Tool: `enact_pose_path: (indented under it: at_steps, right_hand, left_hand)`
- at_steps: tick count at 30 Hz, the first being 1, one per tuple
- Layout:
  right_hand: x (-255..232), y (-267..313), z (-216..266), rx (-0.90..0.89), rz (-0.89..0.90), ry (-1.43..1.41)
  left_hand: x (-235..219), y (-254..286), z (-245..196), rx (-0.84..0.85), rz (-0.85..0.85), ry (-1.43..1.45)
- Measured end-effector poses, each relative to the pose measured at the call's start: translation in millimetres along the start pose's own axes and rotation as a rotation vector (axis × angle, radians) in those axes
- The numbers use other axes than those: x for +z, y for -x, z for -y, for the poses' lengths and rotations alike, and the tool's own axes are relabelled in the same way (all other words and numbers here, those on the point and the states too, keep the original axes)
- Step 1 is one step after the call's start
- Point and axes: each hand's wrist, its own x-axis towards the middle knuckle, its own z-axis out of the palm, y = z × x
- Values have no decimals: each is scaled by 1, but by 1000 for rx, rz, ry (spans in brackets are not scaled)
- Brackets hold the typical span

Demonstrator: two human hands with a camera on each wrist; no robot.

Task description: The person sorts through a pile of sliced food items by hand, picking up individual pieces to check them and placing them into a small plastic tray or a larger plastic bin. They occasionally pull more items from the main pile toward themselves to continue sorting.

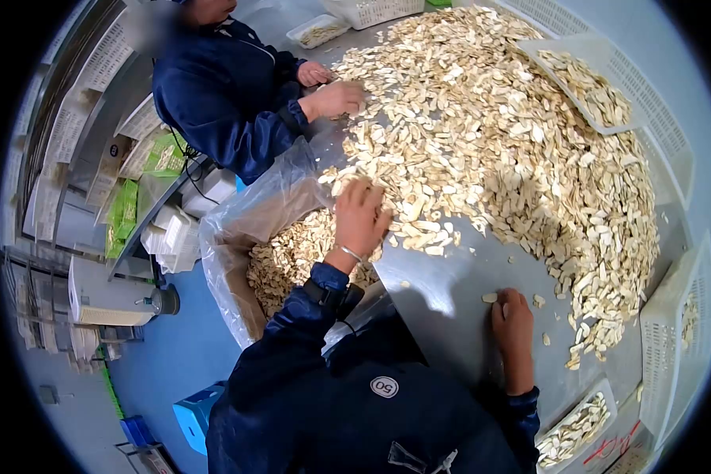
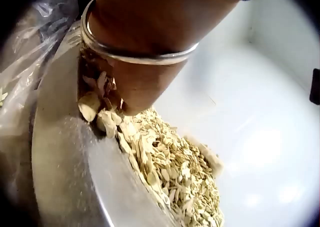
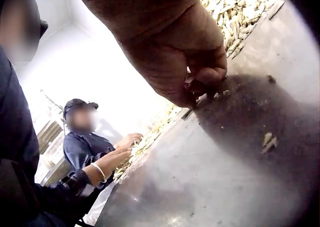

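Observation:
Pale dried slices (image 1: 482, 103) lie in a broad heap on a metal table (image 1: 426, 288). My left hand (image 1: 361, 217) rests over slices at the heap's near edge, beside a bag-lined container (image 1: 249, 213), its fingers apart. In the left wrist view the wrist with a bangle shows above slices (image 2: 170, 162), and the fingertips are hidden. My right hand (image 1: 513, 328) is low on the table to the right, a single slice (image 1: 490, 298) next to it. Seen from the right wrist, its fingers (image 3: 207, 77) are curled down near small bits, with nothing clearly held.
Another person (image 1: 221, 87) in dark blue reaches into the heap at the far left. White baskets (image 1: 667, 347) line the right side, and a tray of slices (image 1: 608, 395) sits near my right sleeve. A blue stool (image 1: 193, 415) stands on the floor.

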Motion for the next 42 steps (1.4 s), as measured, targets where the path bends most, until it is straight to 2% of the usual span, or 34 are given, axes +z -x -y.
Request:
enact_pose_path:
  at_steps: [1, 3, 5, 7, 9, 13, 14, 17, 21, 22, 25, 29, 35, 38, 41, 42]
  right_hand:
    - [3, 2, -3, -40, -12, 26]
    - [6, 5, -2, -20, -49, -5]
    - [5, 4, 6, 0, -57, -9]
    - [2, 3, 17, 24, -39, 11]
    - [-3, 2, 28, -28, 4, 35]
    - [7, 2, 21, -70, -28, -4]
    - [10, 3, 19, -53, -31, -9]
    - [8, 5, 22, -16, -21, -11]
    - [6, 7, 22, -7, -2, 17]
    - [5, 8, 24, -4, -6, 26]
    - [1, 9, 34, 15, -40, -68]
    - [11, 9, 12, -41, -99, -21]
    - [13, 5, 11, -42, -104, -6]
    - [14, 4, 8, -57, -92, -13]
    - [18, 5, 4, -43, -103, -40]
    - [18, 6, 4, -32, -110, -43]
  left_hand:
    - [0, 6, -4, 44, 56, 29]
    - [-3, 16, -15, 202, 171, 148]
    - [-12, 23, -32, 286, 280, 148]
    - [-17, 28, -38, 279, 311, 169]
    - [-21, 28, -38, 269, 305, 156]
    - [-18, 31, -12, 49, 122, 120]
    - [-17, 31, -3, 30, 24, 134]
    - [-3, 38, 27, -202, -60, 287]
    - [-3, 32, 47, -308, -205, 369]
    - [0, 32, 53, -325, -226, 351]
    - [9, 38, 71, -572, -223, 558]
    - [37, 54, 101, -659, -334, 868]
    - [27, 59, 104, -802, -252, 1089]
    - [25, 57, 101, -887, -277, 1227]
    - [6, 44, 82, -1042, -378, 1359]
    - [6, 45, 84, -1043, -372, 1374]
